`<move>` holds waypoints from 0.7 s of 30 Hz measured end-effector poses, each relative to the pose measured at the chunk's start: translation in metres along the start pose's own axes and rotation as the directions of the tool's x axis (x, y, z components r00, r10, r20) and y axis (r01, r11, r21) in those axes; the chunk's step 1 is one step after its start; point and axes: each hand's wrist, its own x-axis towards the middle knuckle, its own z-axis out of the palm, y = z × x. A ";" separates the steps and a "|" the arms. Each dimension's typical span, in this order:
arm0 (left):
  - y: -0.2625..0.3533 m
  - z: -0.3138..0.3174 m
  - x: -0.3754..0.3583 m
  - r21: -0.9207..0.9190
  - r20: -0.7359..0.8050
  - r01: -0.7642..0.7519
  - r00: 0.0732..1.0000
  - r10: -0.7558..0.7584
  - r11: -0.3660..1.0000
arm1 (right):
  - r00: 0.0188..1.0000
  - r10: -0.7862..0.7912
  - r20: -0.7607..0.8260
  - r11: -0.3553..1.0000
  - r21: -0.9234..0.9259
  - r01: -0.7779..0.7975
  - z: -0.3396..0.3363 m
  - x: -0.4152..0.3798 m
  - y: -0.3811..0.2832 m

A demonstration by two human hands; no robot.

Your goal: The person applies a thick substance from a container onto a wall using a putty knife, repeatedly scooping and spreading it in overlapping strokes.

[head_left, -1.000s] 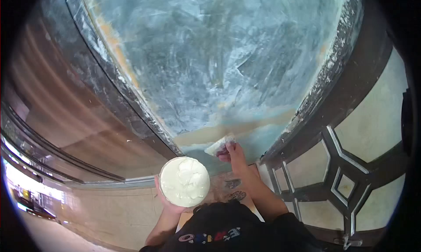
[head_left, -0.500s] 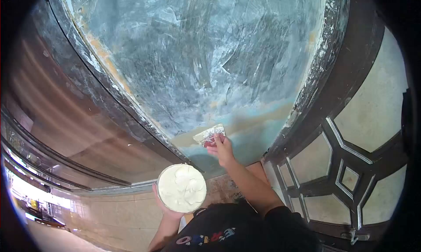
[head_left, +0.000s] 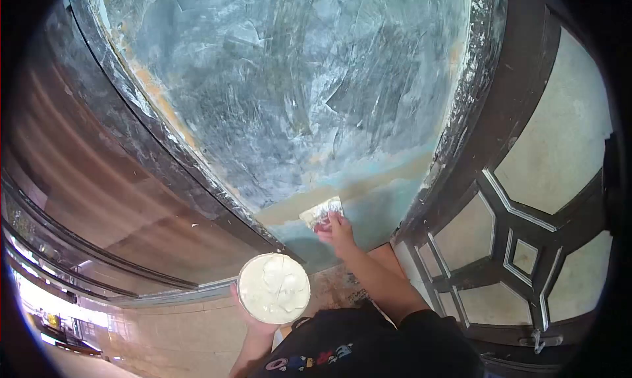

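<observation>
My right hand (head_left: 340, 234) grips a putty knife (head_left: 320, 211) with reddish colour near the fingers and its broad blade smeared in white filler. The blade is right at the lower part of the wall (head_left: 283, 108), over a tan and pale-green band below the grey, patchy, filler-streaked area. Down to the left, my left hand (head_left: 249, 311) is wrapped around the side of a round tub (head_left: 273, 289) full of creamy white filler. Ridges and swirls mark the filler's surface. Most of the left fingers are hidden beneath and behind the tub.
Dark, paint-splattered trim (head_left: 475, 62) edges the wall on the right. Beyond it stands a dark door (head_left: 490, 271) with pale panels and a latch (head_left: 538, 340). A brown glossy panel (head_left: 125, 187) fills the left side, above a tiled floor (head_left: 184, 328).
The putty knife has moved slightly down and to the right along the wall. The tub sits a little lower in view, and the camera has shifted slightly.
</observation>
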 end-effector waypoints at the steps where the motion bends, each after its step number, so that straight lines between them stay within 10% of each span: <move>1: 0.004 -0.001 0.003 -0.294 0.026 0.102 0.995 -0.098 0.950 | 1.000 0.022 -0.006 1.000 -0.008 -0.022 -0.005 -0.003 0.005; 2: 0.009 -0.001 0.007 -0.557 0.081 0.197 0.980 -0.183 0.807 | 1.000 0.015 -0.005 1.000 -0.009 -0.015 -0.006 0.000 0.006; 3: 0.012 0.006 0.020 -0.889 0.171 0.386 0.778 -0.605 0.246 | 1.000 -0.016 0.023 1.000 -0.003 0.016 -0.003 -0.003 0.002; 4: -0.002 0.000 0.010 -0.889 0.172 0.386 0.778 -0.604 0.245 | 0.998 -0.044 0.049 0.999 0.005 0.044 0.002 -0.010 -0.002; 6: -0.040 -0.019 -0.019 -0.432 0.031 0.422 0.890 -0.455 0.797 | 0.991 -0.107 0.086 0.994 0.025 0.106 0.021 -0.016 -0.017; 7: -0.016 -0.010 -0.001 -0.763 0.129 0.465 0.790 -0.599 0.449 | 0.978 -0.172 0.122 0.985 0.044 0.167 0.027 -0.015 -0.023; 8: -0.019 -0.010 -0.001 -0.763 0.132 0.467 0.789 -0.599 0.447 | 0.978 -0.173 0.119 0.985 0.045 0.168 0.029 -0.012 -0.026; 10: -0.018 -0.008 0.004 -0.700 0.133 0.487 0.808 -0.574 0.523 | 0.988 -0.109 0.111 0.993 0.054 0.104 0.027 0.000 -0.021; 11: -0.001 -0.004 0.001 -0.437 0.097 0.182 0.983 -0.154 0.881 | 0.989 -0.121 0.090 0.993 0.027 0.119 0.020 0.004 -0.011; 12: -0.003 -0.005 0.001 -0.439 0.096 0.178 0.984 -0.150 0.881 | 0.988 -0.125 0.092 0.992 0.026 0.123 0.013 0.003 -0.002; 17: -0.016 -0.015 -0.003 -0.785 0.200 0.491 0.778 -0.596 0.378 | 1.000 0.022 0.010 0.995 0.097 -0.023 0.009 -0.015 0.020; 21: 0.002 -0.013 0.010 -0.872 0.234 0.442 0.754 -0.613 0.210 | 0.993 -0.081 0.086 0.992 0.107 0.071 0.048 -0.020 -0.017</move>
